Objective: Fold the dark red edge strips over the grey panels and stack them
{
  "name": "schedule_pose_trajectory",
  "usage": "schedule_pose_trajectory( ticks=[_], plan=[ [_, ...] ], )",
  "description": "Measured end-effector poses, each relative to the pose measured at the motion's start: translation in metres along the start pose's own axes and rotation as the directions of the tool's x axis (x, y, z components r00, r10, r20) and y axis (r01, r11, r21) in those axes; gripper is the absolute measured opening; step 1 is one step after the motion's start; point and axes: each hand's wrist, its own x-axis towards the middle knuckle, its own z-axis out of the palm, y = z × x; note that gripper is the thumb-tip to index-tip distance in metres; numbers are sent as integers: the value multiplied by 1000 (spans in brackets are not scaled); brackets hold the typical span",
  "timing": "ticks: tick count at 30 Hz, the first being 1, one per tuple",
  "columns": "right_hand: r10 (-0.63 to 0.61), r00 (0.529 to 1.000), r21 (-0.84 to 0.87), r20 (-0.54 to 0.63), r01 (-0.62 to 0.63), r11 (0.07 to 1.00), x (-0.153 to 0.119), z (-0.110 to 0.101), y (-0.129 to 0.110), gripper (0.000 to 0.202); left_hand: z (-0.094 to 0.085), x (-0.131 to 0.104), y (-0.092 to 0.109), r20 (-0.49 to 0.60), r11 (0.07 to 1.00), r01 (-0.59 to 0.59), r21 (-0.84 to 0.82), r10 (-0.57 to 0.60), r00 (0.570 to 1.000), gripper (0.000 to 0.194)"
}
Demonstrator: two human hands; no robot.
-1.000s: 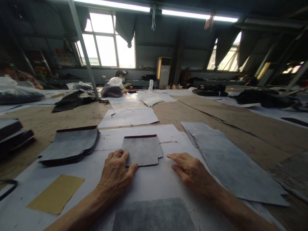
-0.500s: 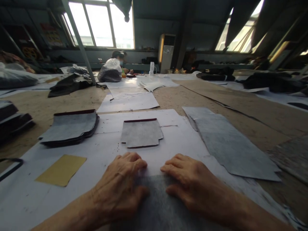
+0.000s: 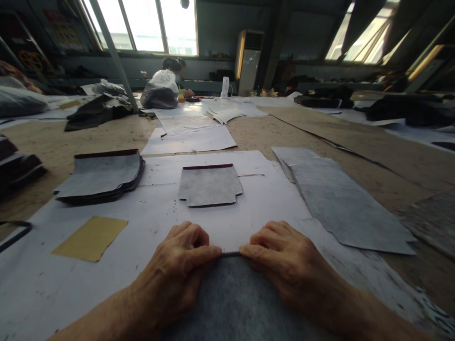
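A grey sheet of fabric-like material (image 3: pixel 238 298) lies in front of me, its near part running out of the bottom of the head view. My left hand (image 3: pixel 181 265) is closed, pinching the far edge with thumb and curled fingers. A short way to its right, my right hand (image 3: pixel 284 265) pinches the same edge. Between the two thumbs a narrow raised strip of that edge shows. Just beyond my hands, a small grey cut piece (image 3: pixel 211 185) with a dark red top edge lies flat on white paper (image 3: pixel 159 213).
At the left are a stack of grey pieces (image 3: pixel 101 175), a tan card (image 3: pixel 92 238) and dark stacked material (image 3: pixel 17 163). A long grey sheet (image 3: pixel 348 203) lies at the right. A filled plastic bag (image 3: pixel 159 90) and a person (image 3: pixel 174 66) are across the table.
Both hands went from loosely spread fingers over the grey sheet to pinching its far edge, which now stands up as a narrow strip. The camera view has tilted slightly down.
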Motion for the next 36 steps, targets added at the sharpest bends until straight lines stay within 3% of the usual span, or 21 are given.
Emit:
schedule_pose_trajectory(
  ticks=[6, 15, 20, 28, 32, 36],
  plan=[
    [-106, 994, -18, -22, 106, 994, -7, 4, 1, 24, -1, -6, -1, 44, 986, -156, -55, 159, 986, 41],
    [-205, 979, -199, 17, 205, 958, -10, 3, -9, 33, -4, -4, 0, 152, 977, -210, -25, 211, 966, 43],
    [-225, 973, -387, -46, 190, 902, -8, 7, -22, 28, -5, -5, 1, 188, 981, -194, -1, 191, 964, 41],
    [-180, 983, -227, -33, 168, 959, 6, 10, -28, 29, -6, -2, 1, 174, 985, -171, 14, 166, 971, 32],
    [-172, 984, -193, 44, 177, 965, 5, 17, -29, 30, -5, -2, 0, 150, 982, -183, 48, 174, 973, 37],
    [-184, 983, -182, 20, 185, 966, 1, 22, -27, 27, -9, -3, -4, 129, 974, -216, 71, 206, 970, 38]
  ],
)
